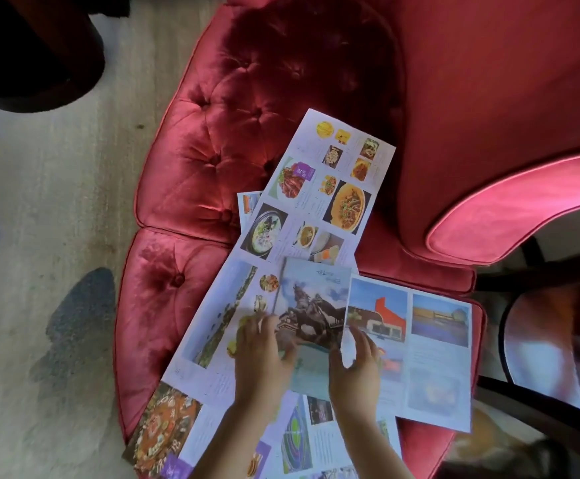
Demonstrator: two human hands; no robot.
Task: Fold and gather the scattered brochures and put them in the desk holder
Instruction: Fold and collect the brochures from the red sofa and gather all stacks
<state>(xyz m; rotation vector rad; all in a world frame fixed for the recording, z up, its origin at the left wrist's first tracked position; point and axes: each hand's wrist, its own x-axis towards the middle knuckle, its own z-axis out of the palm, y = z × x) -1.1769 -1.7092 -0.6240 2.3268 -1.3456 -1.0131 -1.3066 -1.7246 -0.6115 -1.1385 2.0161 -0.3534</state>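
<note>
Several unfolded brochures lie scattered on a red velvet sofa seat. A long food-photo brochure [319, 188] stretches diagonally up the middle. A folded brochure with a horse-rider statue [312, 305] sits on top of it. My left hand [264, 350] grips its left edge, and my right hand [354, 361] presses on its right edge with fingers spread. A brochure with building photos [437, 350] lies to the right. Another with a round food platter [164, 426] lies at the lower left, and one more [309, 433] lies under my forearms. No desk holder is in view.
The tufted red sofa seat [212, 133] has a curved armrest [523, 205] at the right. A pale carpet [39, 271] with dark patches covers the floor on the left. A dark chair frame [502, 326] stands at the far right.
</note>
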